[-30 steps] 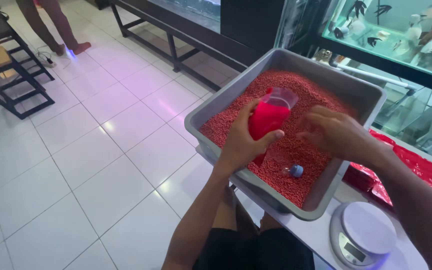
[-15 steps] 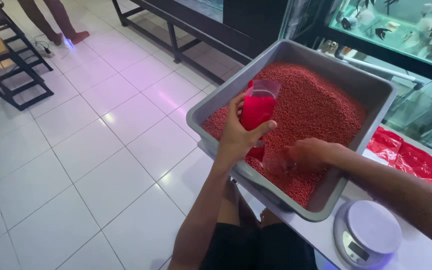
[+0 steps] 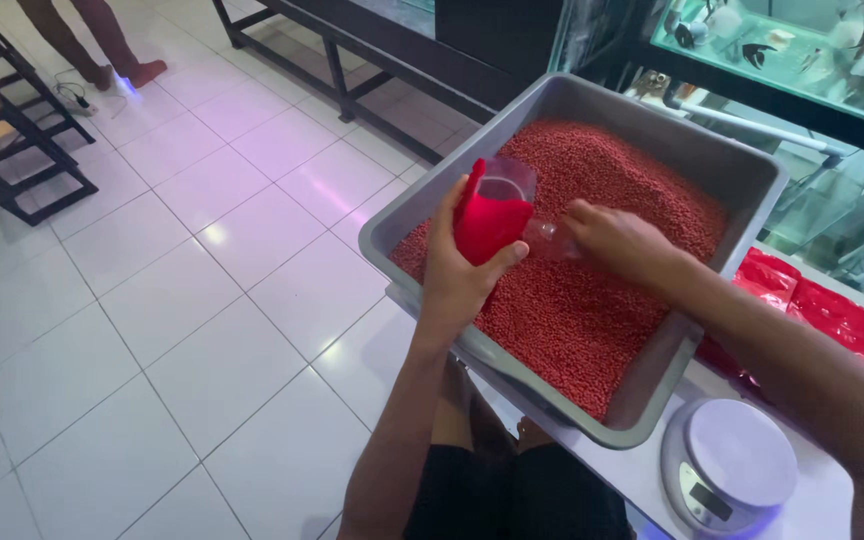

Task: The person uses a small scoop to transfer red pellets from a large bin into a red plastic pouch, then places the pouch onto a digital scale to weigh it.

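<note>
A large grey plastic tub (image 3: 742, 175) of small red pellets (image 3: 612, 300) fills the frame's centre-right. At centre, the left hand (image 3: 457, 275) wraps around a clear plastic bag (image 3: 492, 215) part-filled with pellets. The right hand (image 3: 617, 240) pinches a small clear scoop (image 3: 549, 237) beside it.

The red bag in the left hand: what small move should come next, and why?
Probably tip the clear scoop in the right hand into the red bag. The left hand holds the bag open-mouthed over the grey tub of red pellets.
</note>
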